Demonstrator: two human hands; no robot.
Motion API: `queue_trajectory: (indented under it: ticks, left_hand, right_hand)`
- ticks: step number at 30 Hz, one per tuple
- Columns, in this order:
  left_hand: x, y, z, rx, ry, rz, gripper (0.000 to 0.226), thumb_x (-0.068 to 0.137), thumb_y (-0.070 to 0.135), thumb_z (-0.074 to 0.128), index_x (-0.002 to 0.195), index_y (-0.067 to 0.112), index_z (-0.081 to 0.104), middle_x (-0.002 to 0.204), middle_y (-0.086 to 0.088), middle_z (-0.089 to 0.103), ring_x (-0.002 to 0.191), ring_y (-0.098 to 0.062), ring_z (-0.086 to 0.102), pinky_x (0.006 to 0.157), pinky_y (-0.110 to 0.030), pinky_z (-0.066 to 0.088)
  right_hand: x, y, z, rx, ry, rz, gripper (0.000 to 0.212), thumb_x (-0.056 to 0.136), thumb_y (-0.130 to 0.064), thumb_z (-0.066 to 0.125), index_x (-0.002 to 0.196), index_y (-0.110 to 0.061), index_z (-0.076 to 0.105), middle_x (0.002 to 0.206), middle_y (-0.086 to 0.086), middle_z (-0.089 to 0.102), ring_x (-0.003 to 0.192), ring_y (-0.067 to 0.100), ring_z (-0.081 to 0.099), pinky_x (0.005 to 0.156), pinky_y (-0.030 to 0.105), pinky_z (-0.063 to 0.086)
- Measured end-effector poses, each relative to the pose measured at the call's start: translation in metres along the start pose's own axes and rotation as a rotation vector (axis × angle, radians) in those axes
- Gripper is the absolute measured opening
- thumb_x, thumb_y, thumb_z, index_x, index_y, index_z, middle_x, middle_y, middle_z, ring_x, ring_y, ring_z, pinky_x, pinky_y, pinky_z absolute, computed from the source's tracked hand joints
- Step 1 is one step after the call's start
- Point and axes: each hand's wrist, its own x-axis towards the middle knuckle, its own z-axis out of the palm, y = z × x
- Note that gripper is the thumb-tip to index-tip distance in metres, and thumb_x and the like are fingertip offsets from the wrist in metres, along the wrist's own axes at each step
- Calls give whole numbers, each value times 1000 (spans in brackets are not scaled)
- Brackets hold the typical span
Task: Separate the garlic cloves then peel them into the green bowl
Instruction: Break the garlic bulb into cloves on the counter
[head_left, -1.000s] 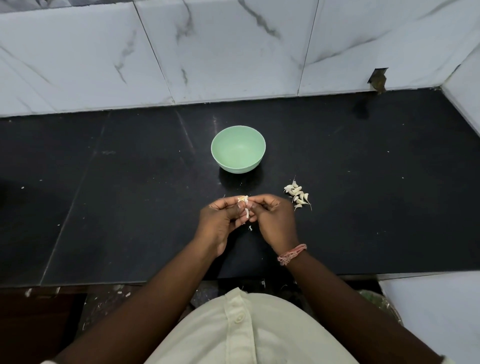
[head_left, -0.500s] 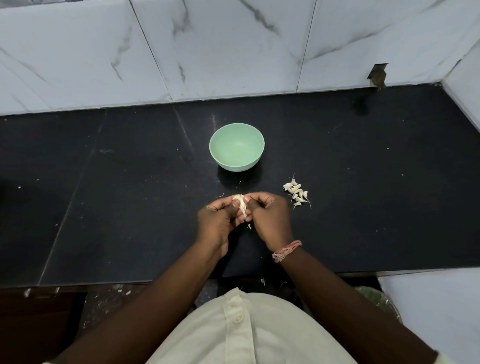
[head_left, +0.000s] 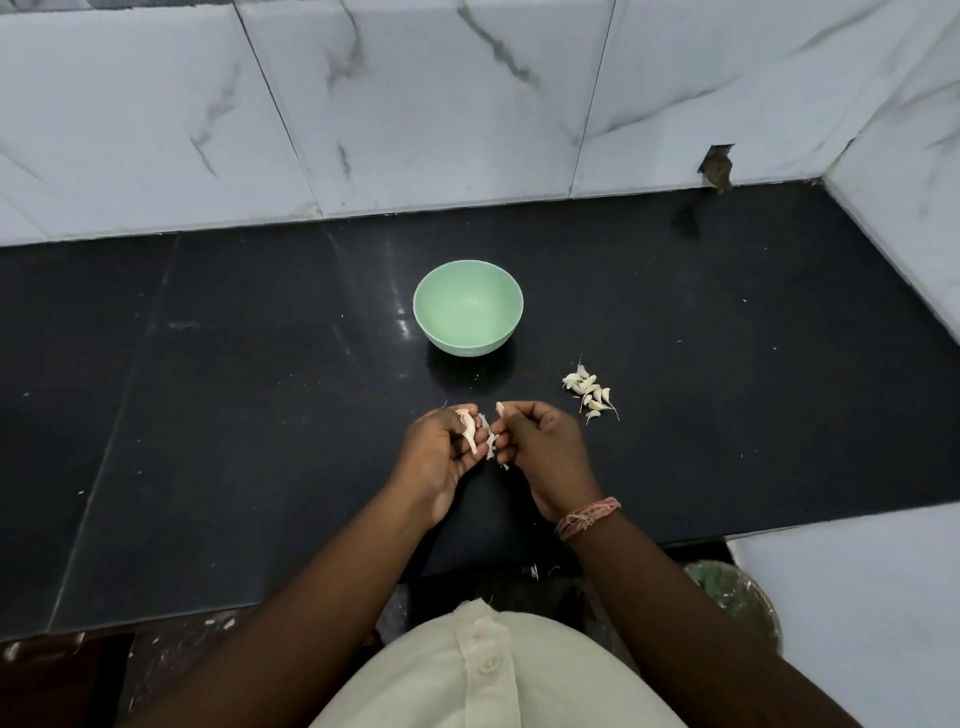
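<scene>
Black stone countertop (head_left: 260, 415) runs the full width under a white marble-patterned tiled wall (head_left: 415, 104). Green bowl (head_left: 467, 307) stands upright on the counter toward the back, centre, nothing visible inside it. A pile of unpeeled garlic cloves (head_left: 590, 391) lies on the counter to the right of the bowl and nearer the person, apart from it.

Both hands are held over the counter in front of the bowl. Left hand (head_left: 441, 454) has its fingers curled round 1 garlic clove (head_left: 467, 425), tail pointing down. Right hand (head_left: 540, 441) pinches a smaller garlic piece (head_left: 500, 408) between thumb and fingertip. A strip of papery skin (head_left: 488, 439) hangs between the 2 hands; which hand it clings to cannot be told.

Change noted: 0.5 s ago both hands met on 1 piece of garlic, fingertips touching; they are now drawn apart, each holding its own part. Bowl and pile are unmoved. A pink thread band (head_left: 587, 517) sits on the right wrist
</scene>
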Motion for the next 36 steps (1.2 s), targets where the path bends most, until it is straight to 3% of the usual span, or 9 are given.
queue_trajectory:
  ticks: [5,10,13,16,21,23,26,31,36]
  left_hand:
    - [-3,6,4,42,-105,-89,30,91,-9,37,100,0,64,75,-11,71,70,-20,65,69,-27,58]
    - [4,5,2,10,-146,-172,27,99,-8,42,100,5,66,69,-8,72,68,-16,69,72,-29,58]
    - [8,4,4,-44,-166,-220,25,99,-5,44,104,5,66,74,-10,73,76,-19,68,70,-28,60]
    - [11,1,7,-89,-169,-261,22,97,-2,47,105,4,68,81,-13,71,82,-22,67,76,-32,59]
    - [15,4,12,-129,-169,-250,14,98,0,54,108,-3,63,83,-14,72,80,-21,70,74,-32,62]
    - [17,5,15,-137,-183,-210,15,99,-1,54,111,-2,63,86,-15,72,79,-21,71,72,-31,63]
    - [18,2,18,-128,-192,-126,21,99,-4,51,116,0,64,93,-14,72,81,-19,69,68,-28,62]
    - [14,-9,20,-113,-149,-20,23,96,-5,56,114,-1,68,92,-13,73,80,-16,71,74,-30,63]
    - [2,-16,18,-37,-88,99,16,95,-2,62,108,0,72,91,-12,76,81,-17,74,74,-27,61]
  right_hand:
    - [0,4,-2,99,120,3,11,92,8,64,100,2,66,79,16,72,62,20,66,65,30,58]
    - [16,1,-29,-108,499,-120,7,91,-4,71,91,-10,75,76,1,73,66,13,68,69,30,59]
    - [30,-6,-47,-187,647,-161,14,87,-6,72,86,-19,76,80,1,75,74,19,72,75,35,61]
    - [38,-13,-56,-232,674,-165,13,88,-4,70,90,-15,77,77,1,74,69,15,70,71,32,60]
    - [35,-12,-48,-468,628,-267,14,89,-14,68,92,-25,75,93,-1,72,84,18,70,79,36,58]
    - [24,-10,-34,-497,472,-340,11,91,-13,70,93,-22,75,97,-1,72,88,12,69,83,29,55]
    - [10,-5,-14,-426,200,-356,6,90,-9,74,95,-12,77,89,-1,76,84,7,71,77,18,55]
    - [10,-12,-18,-310,98,-293,4,89,-9,76,91,-9,80,74,-2,76,62,0,64,62,17,51]
    - [10,-13,-20,-324,0,-205,7,92,-6,72,90,-3,77,71,8,74,59,13,62,57,25,53]
